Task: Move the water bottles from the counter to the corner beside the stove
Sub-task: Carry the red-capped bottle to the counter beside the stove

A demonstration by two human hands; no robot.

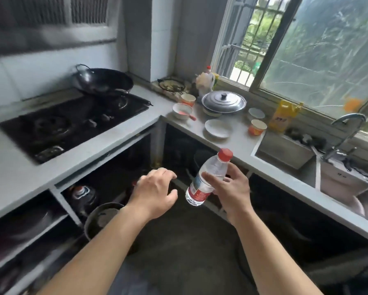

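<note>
A clear plastic water bottle [207,176] with a red cap and a red and white label is tilted in my right hand [232,188], held in the air in front of the counter. My left hand [155,192] hovers just left of it, fingers curled loosely and holding nothing. The black gas stove [72,124] lies set into the grey counter [19,173] at the left. The corner beside the stove [157,96] lies at the back, under a tiled pillar. No other water bottle shows on the counter.
A black wok [103,81] rests on the stove's rear burner. Bowls, a white plate [218,128], a lidded steel pot [223,102], paper cups and a yellow oil jug [284,116] crowd the counter under the window. A sink [346,186] with a tap is at the right. Pots stand on open shelves below.
</note>
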